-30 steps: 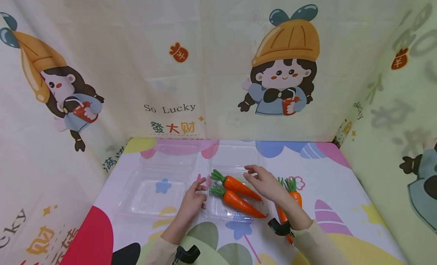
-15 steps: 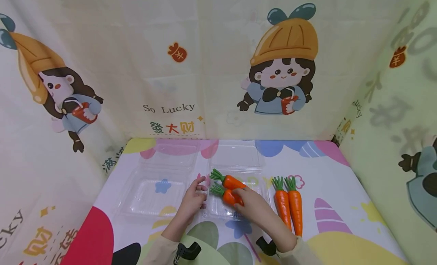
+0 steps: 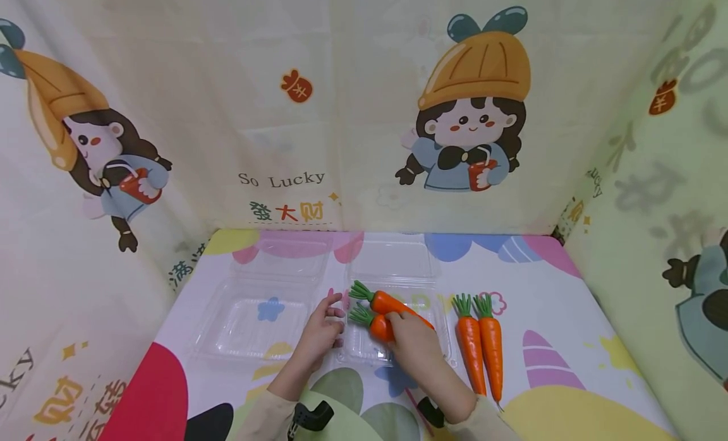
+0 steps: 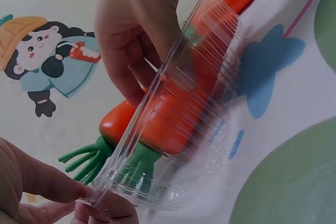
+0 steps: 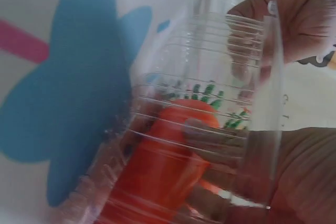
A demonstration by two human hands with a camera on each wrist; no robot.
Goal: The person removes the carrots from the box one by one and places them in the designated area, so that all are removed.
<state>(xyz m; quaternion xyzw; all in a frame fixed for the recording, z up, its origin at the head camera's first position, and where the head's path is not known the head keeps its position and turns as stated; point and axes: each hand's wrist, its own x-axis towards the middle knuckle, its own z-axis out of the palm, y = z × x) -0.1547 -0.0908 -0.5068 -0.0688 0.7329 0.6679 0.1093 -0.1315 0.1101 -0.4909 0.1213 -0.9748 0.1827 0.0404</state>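
Note:
In the head view, two orange carrots with green tops lie slantwise in the base of a clear plastic clamshell box [image 3: 364,354], whose lid [image 3: 392,259] is folded back behind it. My right hand [image 3: 419,351] reaches into the base and grips the nearer carrot [image 3: 380,329] around its upper body, hiding its lower part. The farther carrot [image 3: 388,302] lies right beside it, partly behind my fingers. At the box's left side is my left hand [image 3: 320,333]; the left wrist view shows its thumb and fingers pinching the corner of the rim [image 4: 94,195].
A second clear clamshell box [image 3: 227,340] stands unlidded on the left. Two more carrots, one [image 3: 469,343] beside the other [image 3: 492,349], lie on the table right of my right hand. Printed cloth walls [image 3: 364,144] enclose the table's back and sides.
My right hand has come down from over the box's right side onto the nearer carrot and taken hold of it. My left hand has stayed at the box's edge.

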